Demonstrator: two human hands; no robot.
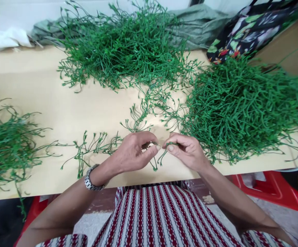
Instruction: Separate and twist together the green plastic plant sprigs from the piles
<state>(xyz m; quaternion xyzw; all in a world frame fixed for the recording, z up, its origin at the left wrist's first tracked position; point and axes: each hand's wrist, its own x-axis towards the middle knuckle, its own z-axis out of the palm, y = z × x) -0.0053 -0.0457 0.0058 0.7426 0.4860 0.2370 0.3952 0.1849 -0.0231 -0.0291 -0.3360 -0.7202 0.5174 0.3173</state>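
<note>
My left hand, with a metal watch on its wrist, is closed in a pinch near the front of the table. A thin green stem with a small branched tip hangs below its fingertips. Just to the right, my right hand pinches another green stem between thumb and forefinger. The fingertips of both hands nearly meet. Beside my right hand lies a large heap of green stems. Several loose stems are strewn left of my left hand, and more scattered stems lie beyond both hands.
On the pale table, another stem heap sits at the back and a smaller pile at the left. A grey-green sack, a floral black bag and a cardboard box line the back. A red stool stands below right.
</note>
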